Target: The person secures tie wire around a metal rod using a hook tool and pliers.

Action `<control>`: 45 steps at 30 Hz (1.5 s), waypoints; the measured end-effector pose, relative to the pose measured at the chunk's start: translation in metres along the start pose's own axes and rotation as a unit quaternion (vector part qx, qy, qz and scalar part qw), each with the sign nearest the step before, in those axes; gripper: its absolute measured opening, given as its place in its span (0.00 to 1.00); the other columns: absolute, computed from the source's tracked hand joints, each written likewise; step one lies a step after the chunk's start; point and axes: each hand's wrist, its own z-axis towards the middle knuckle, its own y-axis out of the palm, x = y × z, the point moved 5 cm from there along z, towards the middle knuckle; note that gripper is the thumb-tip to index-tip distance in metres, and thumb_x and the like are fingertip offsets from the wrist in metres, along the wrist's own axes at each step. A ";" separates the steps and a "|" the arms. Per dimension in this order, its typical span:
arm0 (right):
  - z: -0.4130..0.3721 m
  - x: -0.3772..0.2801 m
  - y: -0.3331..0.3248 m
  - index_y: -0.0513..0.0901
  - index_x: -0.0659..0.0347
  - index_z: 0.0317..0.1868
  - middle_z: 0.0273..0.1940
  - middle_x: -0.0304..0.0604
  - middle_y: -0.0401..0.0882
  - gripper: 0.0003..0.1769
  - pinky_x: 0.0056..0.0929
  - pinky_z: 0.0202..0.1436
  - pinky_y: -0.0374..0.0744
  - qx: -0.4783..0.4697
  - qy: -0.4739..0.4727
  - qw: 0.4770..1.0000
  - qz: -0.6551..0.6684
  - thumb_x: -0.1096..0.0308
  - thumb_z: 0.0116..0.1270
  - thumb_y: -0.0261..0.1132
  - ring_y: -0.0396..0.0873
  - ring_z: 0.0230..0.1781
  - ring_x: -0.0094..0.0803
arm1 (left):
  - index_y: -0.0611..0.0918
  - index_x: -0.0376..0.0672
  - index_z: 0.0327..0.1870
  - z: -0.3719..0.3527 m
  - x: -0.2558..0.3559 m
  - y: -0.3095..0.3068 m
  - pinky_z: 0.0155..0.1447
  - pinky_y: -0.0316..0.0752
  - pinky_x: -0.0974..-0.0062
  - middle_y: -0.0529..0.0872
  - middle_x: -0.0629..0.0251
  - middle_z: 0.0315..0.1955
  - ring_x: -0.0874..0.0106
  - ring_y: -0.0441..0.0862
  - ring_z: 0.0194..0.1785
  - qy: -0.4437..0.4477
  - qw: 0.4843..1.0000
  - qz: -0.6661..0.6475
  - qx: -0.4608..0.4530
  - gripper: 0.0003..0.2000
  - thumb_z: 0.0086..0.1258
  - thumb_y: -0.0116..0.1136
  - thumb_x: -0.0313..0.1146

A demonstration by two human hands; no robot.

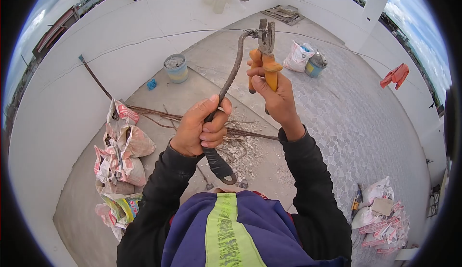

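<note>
My left hand is closed round a dark ribbed metal rod, whose lower end is wrapped in black and ends in a ring. At its top the rod bends over to the right. My right hand holds pliers with orange handles, jaws pointing up. The jaws are beside the rod's bent tip, where a thin wire runs across; whether they grip it cannot be made out.
Filled sacks lean at the left, near long rusty bars and rubble. A bucket stands by the white wall. Another bucket and more sacks are at the right. A red cloth hangs there.
</note>
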 end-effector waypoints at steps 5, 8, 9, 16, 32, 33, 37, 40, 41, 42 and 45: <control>-0.021 -0.057 -0.027 0.82 0.64 0.51 0.55 0.49 0.80 0.20 0.34 0.58 0.78 -0.141 0.231 0.961 -0.063 0.54 0.75 0.59 0.79 0.56 0.36 | 0.76 0.40 0.45 0.010 0.000 -0.030 0.14 0.51 0.84 0.56 0.80 0.14 0.86 0.51 0.13 0.010 0.997 0.071 0.012 0.19 0.83 0.38 0.47; -0.022 -0.082 -0.033 0.84 0.63 0.47 0.55 0.53 0.80 0.21 0.38 0.51 0.83 -0.153 0.288 0.941 -0.094 0.52 0.74 0.59 0.82 0.54 0.40 | 0.77 0.39 0.44 0.015 0.002 -0.036 0.15 0.51 0.84 0.57 0.79 0.14 0.86 0.52 0.13 0.019 0.996 0.089 -0.014 0.20 0.83 0.39 0.47; -0.018 -0.092 -0.031 0.82 0.63 0.51 0.51 0.48 0.81 0.25 0.39 0.50 0.84 -0.165 0.295 0.934 -0.112 0.48 0.73 0.60 0.82 0.52 0.38 | 0.77 0.38 0.43 0.016 0.003 -0.038 0.15 0.51 0.83 0.57 0.79 0.14 0.86 0.52 0.13 0.024 0.995 0.096 -0.024 0.20 0.83 0.40 0.47; -0.002 -0.136 -0.019 0.80 0.65 0.53 0.46 0.47 0.82 0.28 0.39 0.42 0.86 -0.172 0.352 0.899 -0.198 0.45 0.72 0.61 0.83 0.46 0.37 | 0.78 0.37 0.41 0.020 0.004 -0.040 0.16 0.50 0.83 0.58 0.79 0.13 0.86 0.52 0.13 0.030 0.991 0.114 -0.065 0.20 0.82 0.43 0.47; -0.015 -0.099 -0.013 0.80 0.67 0.54 0.31 0.35 0.76 0.20 0.22 0.34 0.75 -0.111 0.280 0.913 -0.275 0.59 0.72 0.62 0.75 0.28 0.20 | 0.74 0.41 0.44 0.007 -0.008 -0.012 0.13 0.49 0.83 0.55 0.79 0.12 0.85 0.49 0.11 0.003 0.997 0.015 -0.076 0.19 0.84 0.37 0.47; -0.019 -0.086 -0.012 0.80 0.67 0.54 0.31 0.35 0.76 0.20 0.22 0.34 0.75 -0.116 0.276 0.914 -0.272 0.59 0.72 0.62 0.75 0.28 0.20 | 0.75 0.40 0.43 0.003 -0.008 -0.005 0.14 0.51 0.84 0.55 0.79 0.13 0.86 0.50 0.12 -0.006 0.997 -0.005 -0.074 0.19 0.84 0.37 0.48; -0.013 -0.052 0.001 0.80 0.70 0.53 0.30 0.33 0.74 0.15 0.20 0.35 0.71 -0.023 0.039 0.975 -0.218 0.70 0.70 0.63 0.71 0.29 0.18 | 0.73 0.42 0.44 -0.008 -0.005 0.009 0.13 0.51 0.85 0.55 0.80 0.13 0.87 0.50 0.11 -0.019 0.997 -0.021 -0.074 0.20 0.84 0.34 0.49; 0.007 -0.020 -0.004 0.80 0.70 0.50 0.31 0.37 0.75 0.12 0.22 0.34 0.72 0.009 -0.139 0.965 -0.221 0.77 0.67 0.64 0.73 0.29 0.23 | 0.71 0.44 0.45 -0.017 -0.005 0.024 0.12 0.50 0.86 0.54 0.80 0.12 0.87 0.50 0.11 -0.033 0.995 -0.048 -0.077 0.19 0.85 0.31 0.49; 0.014 -0.015 -0.003 0.80 0.70 0.48 0.32 0.40 0.76 0.11 0.24 0.34 0.74 0.030 -0.195 0.952 -0.234 0.77 0.66 0.64 0.74 0.29 0.25 | 0.70 0.45 0.45 -0.020 -0.007 0.028 0.12 0.50 0.86 0.54 0.79 0.12 0.87 0.50 0.11 -0.050 0.993 -0.075 -0.079 0.19 0.85 0.30 0.50; 0.019 -0.009 -0.001 0.80 0.70 0.47 0.34 0.43 0.77 0.10 0.26 0.34 0.75 0.053 -0.249 0.935 -0.245 0.78 0.65 0.64 0.76 0.28 0.28 | 0.70 0.45 0.45 -0.022 -0.006 0.030 0.12 0.50 0.86 0.54 0.79 0.12 0.87 0.50 0.11 -0.041 0.994 -0.071 -0.073 0.19 0.85 0.30 0.50; 0.050 0.007 0.012 0.79 0.69 0.42 0.36 0.48 0.77 0.07 0.28 0.33 0.76 0.107 -0.350 0.899 -0.239 0.79 0.63 0.65 0.78 0.30 0.35 | 0.72 0.44 0.46 -0.024 -0.007 0.042 0.14 0.52 0.86 0.56 0.80 0.13 0.87 0.51 0.12 -0.053 0.987 -0.126 -0.079 0.19 0.85 0.31 0.50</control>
